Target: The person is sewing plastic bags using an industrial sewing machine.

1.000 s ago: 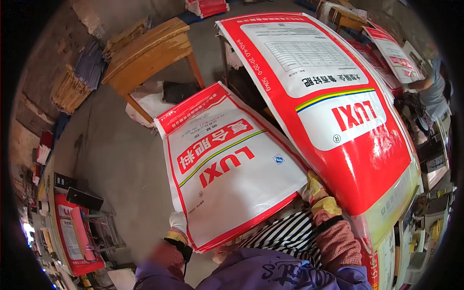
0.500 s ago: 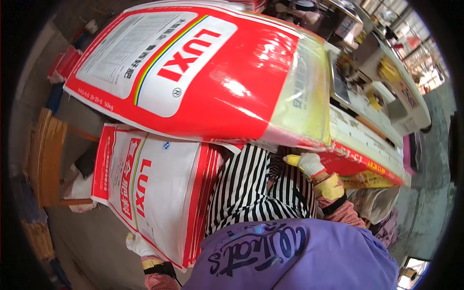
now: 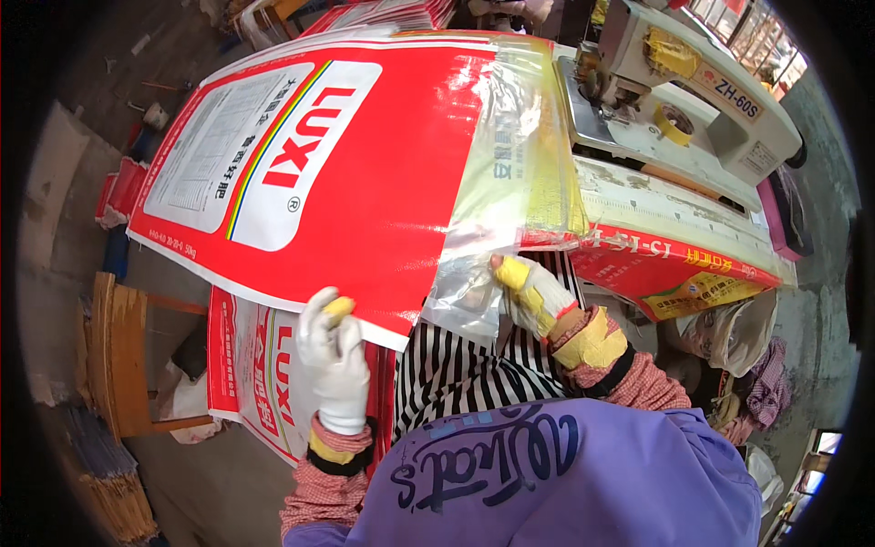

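A red and white woven sack (image 3: 392, 191) lies flat across the work surface, with a clear plastic liner (image 3: 469, 283) sticking out of its right end. At the sack's near edge is my left hand (image 3: 337, 360) in a white glove with yellow tape; its fingers are bent but apart, over the edge. My right hand (image 3: 542, 296), gloved and taped in yellow, pinches the near part of the liner between thumb and fingers. Below the near edge, more red and white sacks (image 3: 283, 365) hang at my left, partly covered by the left hand.
A white sewing machine (image 3: 711, 82) stands at the far right on a pale table (image 3: 656, 201), above another red sack (image 3: 679, 273). A wooden stool (image 3: 128, 356) is on the floor at left. More stacked sacks (image 3: 392, 14) lie at the back.
My left hand has risen from the hanging sacks to the flat sack's near edge. My right hand has moved up and left to the liner. The flat sack has shifted left and nearer.
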Tool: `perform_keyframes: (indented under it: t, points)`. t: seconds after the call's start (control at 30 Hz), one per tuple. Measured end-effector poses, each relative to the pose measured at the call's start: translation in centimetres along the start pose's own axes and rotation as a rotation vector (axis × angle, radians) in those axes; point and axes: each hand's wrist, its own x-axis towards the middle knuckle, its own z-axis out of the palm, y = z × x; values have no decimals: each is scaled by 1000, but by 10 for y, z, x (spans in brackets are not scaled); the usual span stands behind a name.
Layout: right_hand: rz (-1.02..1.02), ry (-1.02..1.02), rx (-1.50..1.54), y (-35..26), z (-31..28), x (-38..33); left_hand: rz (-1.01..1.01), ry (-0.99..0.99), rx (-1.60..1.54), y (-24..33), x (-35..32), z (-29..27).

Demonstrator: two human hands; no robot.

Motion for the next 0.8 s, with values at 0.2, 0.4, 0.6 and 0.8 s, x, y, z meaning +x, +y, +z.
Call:
perform_keyframes:
  t: [0.2,0.4,0.6,0.8]
  points:
    - [-108,29,-245,-10,7,9,-328,-531,-52,23,10,6]
    - [-207,-57,-377,-24,36,25,-466,-502,-89,45,32,14]
    - [-121,47,-534,-48,62,36,-443,-566,-310,32,90,68]
    - [-418,48,-901,-75,46,3,-536,-561,-506,40,97,77]
